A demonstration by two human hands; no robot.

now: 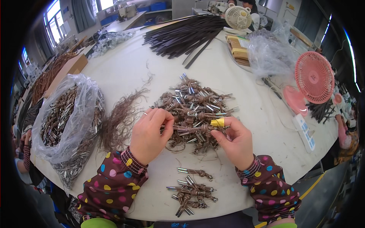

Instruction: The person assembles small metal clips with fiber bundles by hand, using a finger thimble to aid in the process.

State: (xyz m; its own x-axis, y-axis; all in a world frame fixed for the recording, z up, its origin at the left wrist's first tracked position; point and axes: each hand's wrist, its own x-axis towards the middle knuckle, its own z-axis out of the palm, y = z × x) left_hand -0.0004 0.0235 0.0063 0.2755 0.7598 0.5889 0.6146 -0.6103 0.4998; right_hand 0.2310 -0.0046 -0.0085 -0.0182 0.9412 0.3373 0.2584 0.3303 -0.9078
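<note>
Between both hands, left hand [149, 133] and right hand [236, 141] fingers pinch a knotted brown cord piece [194, 128]; beyond the left fingers, a clear plastic bag [81, 110] holds similar metal-tipped pieces.

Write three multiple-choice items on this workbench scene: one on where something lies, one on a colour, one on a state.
1. Where does the small pile of knotted cord pieces with metal ends lie?
A. Near the table edge, between the person's forearms
B. Inside the clear plastic bag
C. Beside the pink fan

2. What colour is the wrap on the right hand's fingertip?
A. Blue
B. Yellow
C. Red

3. How do the two hands stand?
A. Both flat on the table, holding nothing
B. The left hand lifts the clear plastic bag
C. Both pinch one brown cord piece over the big pile

Answers: 1 A, it sits low in the picture between the dotted sleeves. 2 B, the tip shows bright yellow. 3 C, fingers of both hands close on the piece's two ends.
</note>
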